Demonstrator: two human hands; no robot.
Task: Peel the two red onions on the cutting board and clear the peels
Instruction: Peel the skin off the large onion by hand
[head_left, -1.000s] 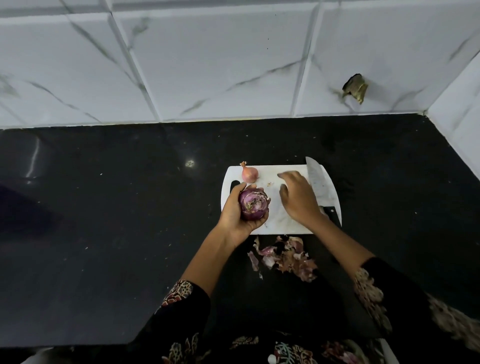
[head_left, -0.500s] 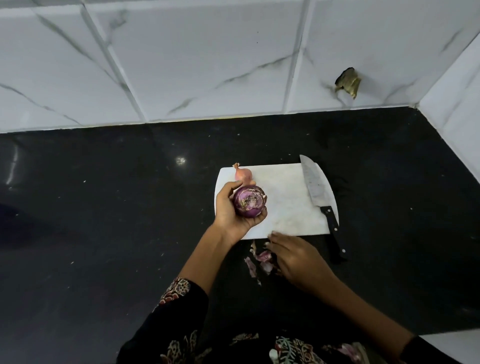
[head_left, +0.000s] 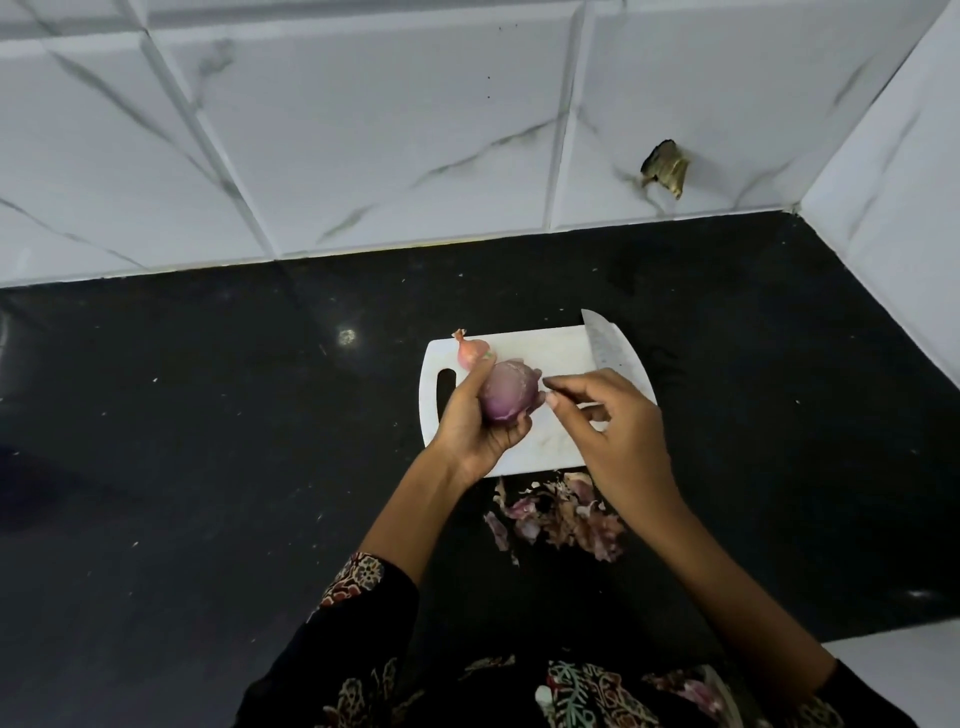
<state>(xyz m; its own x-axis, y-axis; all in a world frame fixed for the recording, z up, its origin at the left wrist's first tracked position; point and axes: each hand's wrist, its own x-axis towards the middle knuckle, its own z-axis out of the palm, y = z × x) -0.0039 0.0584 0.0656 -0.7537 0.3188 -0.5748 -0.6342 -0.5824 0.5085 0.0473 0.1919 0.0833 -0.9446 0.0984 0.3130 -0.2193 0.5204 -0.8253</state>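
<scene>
Step in hand: peeling the first onion. Left hand (head_left: 470, 415) grips large red onion (head_left: 506, 391) above cutting board (head_left: 545, 441), frame centre. Right hand (head_left: 618, 431) beside it, fingertips (head_left: 550, 399) narrowed to pinch; whether skin is caught, cannot tell. Small onion (head_left: 470, 351) unpeeled at board's upper left. Peels (head_left: 561, 514) heaped below the board. Next, probably: strip remaining skin.

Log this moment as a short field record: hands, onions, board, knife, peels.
left hand: grips big onion above board
right hand: fingertips at big onion's side, pinching at its skin
small onion: unpeeled, on board's far left corner
board: white, on black counter
knife: lies on board's right edge
peels: heaped on counter, near side of board
</scene>
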